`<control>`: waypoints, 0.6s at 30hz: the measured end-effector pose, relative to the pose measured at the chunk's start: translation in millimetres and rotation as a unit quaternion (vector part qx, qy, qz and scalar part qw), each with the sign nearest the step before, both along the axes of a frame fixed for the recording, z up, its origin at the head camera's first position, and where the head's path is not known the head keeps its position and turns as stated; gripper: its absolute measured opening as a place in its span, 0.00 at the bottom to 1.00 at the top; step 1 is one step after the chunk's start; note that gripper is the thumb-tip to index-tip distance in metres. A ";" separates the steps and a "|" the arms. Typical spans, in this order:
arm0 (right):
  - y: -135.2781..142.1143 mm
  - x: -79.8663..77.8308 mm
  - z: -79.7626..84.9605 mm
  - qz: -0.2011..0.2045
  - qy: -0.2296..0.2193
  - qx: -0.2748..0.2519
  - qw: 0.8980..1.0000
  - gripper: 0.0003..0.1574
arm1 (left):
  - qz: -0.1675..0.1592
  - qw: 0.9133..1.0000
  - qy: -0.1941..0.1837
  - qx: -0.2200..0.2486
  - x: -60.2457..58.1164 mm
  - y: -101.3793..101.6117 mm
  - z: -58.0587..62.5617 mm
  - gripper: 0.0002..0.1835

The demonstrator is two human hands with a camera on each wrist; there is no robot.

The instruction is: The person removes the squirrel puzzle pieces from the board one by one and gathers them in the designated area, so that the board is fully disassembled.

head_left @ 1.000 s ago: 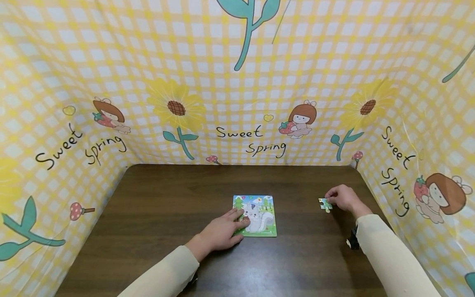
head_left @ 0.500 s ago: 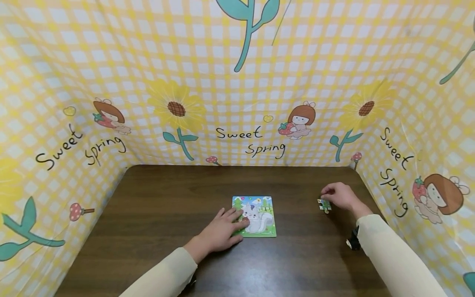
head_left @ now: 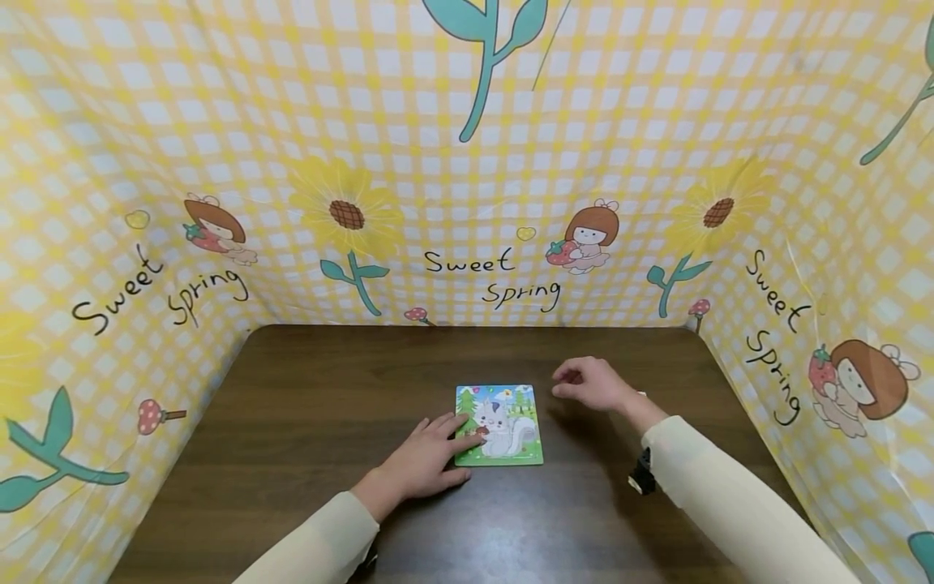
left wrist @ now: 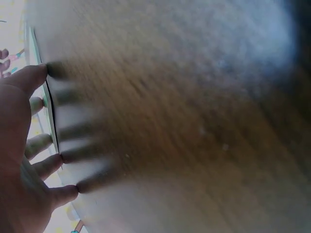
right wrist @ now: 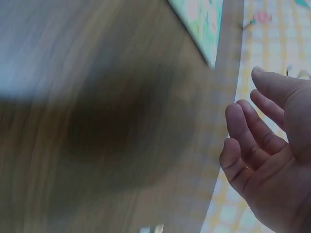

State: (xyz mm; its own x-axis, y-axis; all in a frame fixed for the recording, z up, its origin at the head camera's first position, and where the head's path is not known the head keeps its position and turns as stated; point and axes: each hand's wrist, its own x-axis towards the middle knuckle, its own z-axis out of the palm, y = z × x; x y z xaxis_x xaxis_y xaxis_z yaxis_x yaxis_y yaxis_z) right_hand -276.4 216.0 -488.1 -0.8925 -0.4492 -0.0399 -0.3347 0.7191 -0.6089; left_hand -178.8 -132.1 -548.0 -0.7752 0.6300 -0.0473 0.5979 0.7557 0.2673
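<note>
A square jigsaw puzzle [head_left: 503, 438] with a squirrel picture lies flat on the brown table. My left hand [head_left: 419, 458] is spread at its left side, with some fingertips on the picture and the thumb on the table. In the left wrist view, the fingers [left wrist: 36, 75] lie along the puzzle's edge. My right hand [head_left: 594, 384] hovers just right of the puzzle and holds nothing. In the right wrist view its fingers [right wrist: 238, 121] are loosely bent. The loose puzzle pieces [head_left: 642, 394] are almost wholly hidden behind the right wrist.
A dark wooden table [head_left: 321, 373] lies beneath both hands. Yellow checked cloth [head_left: 467, 186] with printed flowers and girls stands around its back and sides. A black wrist strap [head_left: 642, 470] shows under the right sleeve.
My right hand has let go of the loose puzzle pieces and moved left toward the squirrel puzzle. The left hand has slid slightly left and toward me, its fingers still on the puzzle's edge.
</note>
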 end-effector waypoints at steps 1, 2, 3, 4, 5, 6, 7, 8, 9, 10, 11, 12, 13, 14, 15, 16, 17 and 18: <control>-7.5 -0.1 -0.9 0.004 -0.004 -0.004 1.000 0.16 | 0.001 1.000 -0.002 -0.002 -0.3 0.2 0.2 0.32; -14.9 0.1 -1.4 0.007 -0.009 -0.008 1.000 0.15 | 0.001 1.000 -0.003 -0.005 -0.8 0.3 0.2 0.32; -22.3 -0.3 -3.1 0.008 -0.013 -0.012 1.000 0.15 | 0.001 1.000 -0.006 -0.006 -1.3 0.4 0.2 0.32; -29.9 -0.6 -4.9 0.010 -0.017 -0.015 1.000 0.15 | 0.002 1.000 -0.009 -0.008 -1.3 0.1 -0.1 0.32; -36.9 -1.2 -6.6 0.012 -0.020 -0.020 1.000 0.14 | 0.002 1.000 -0.012 -0.009 -1.3 -0.2 0.0 0.32; -43.3 -2.1 -8.6 0.014 -0.022 -0.022 0.999 0.14 | 0.003 1.000 -0.013 -0.010 -1.4 -0.7 -0.5 0.32; -49.2 -2.9 -10.1 0.015 -0.025 -0.026 0.999 0.14 | 0.003 1.000 -0.015 -0.011 -1.3 -1.0 -0.3 0.32; -55.4 -3.2 -12.1 0.012 -0.030 -0.028 0.999 0.14 | 0.004 1.000 -0.015 -0.011 -1.3 -1.3 -0.3 0.32; -60.7 -4.0 -15.0 0.009 -0.033 -0.028 0.999 0.14 | 0.004 1.000 -0.015 -0.011 -1.1 -1.3 0.0 0.32; -65.5 -4.1 -16.7 0.004 -0.037 -0.029 0.999 0.13 | 0.004 1.000 -0.016 -0.012 -0.8 -1.1 0.9 0.32; -69.4 -4.7 -19.2 0.000 -0.038 -0.028 0.999 0.12 | 0.004 1.000 -0.015 -0.012 -0.4 -0.8 1.6 0.32; -73.0 -5.0 -21.7 -0.005 -0.042 -0.025 0.999 0.12 | 0.004 1.000 -0.015 -0.013 0.0 -0.4 2.6 0.32; -76.1 -5.2 -24.2 -0.009 -0.045 -0.023 0.999 0.11 | 0.004 1.000 -0.016 -0.014 0.5 0.2 3.8 0.32; -78.9 -5.3 -26.6 -0.014 -0.046 -0.019 0.999 0.10 | 0.003 1.000 -0.016 -0.015 0.8 0.7 4.6 0.32; -81.0 -5.6 -28.4 -0.016 -0.046 -0.017 0.999 0.10 | 0.003 1.000 -0.017 -0.016 1.1 1.4 5.6 0.32; -82.8 -5.8 -30.0 -0.018 -0.046 -0.015 0.999 0.10 | 0.003 1.000 -0.017 -0.018 1.2 1.8 6.2 0.32; -84.1 -5.9 -31.3 -0.019 -0.045 -0.012 0.999 0.10 | 0.003 1.000 -0.017 -0.019 1.3 2.1 6.4 0.32; -85.5 -5.7 -31.7 -0.023 -0.047 -0.011 0.999 0.11 | 0.003 1.000 -0.017 -0.021 1.3 2.4 6.5 0.32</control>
State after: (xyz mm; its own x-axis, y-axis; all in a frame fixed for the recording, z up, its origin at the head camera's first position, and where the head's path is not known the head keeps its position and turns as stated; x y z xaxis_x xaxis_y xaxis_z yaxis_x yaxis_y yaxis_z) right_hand -282.1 130.5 -519.8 -0.9052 -0.4094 -0.1143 -0.2426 0.7184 -0.6520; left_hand -177.5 -129.7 -541.4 -0.7762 0.6227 -0.0991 0.5850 0.7699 0.2550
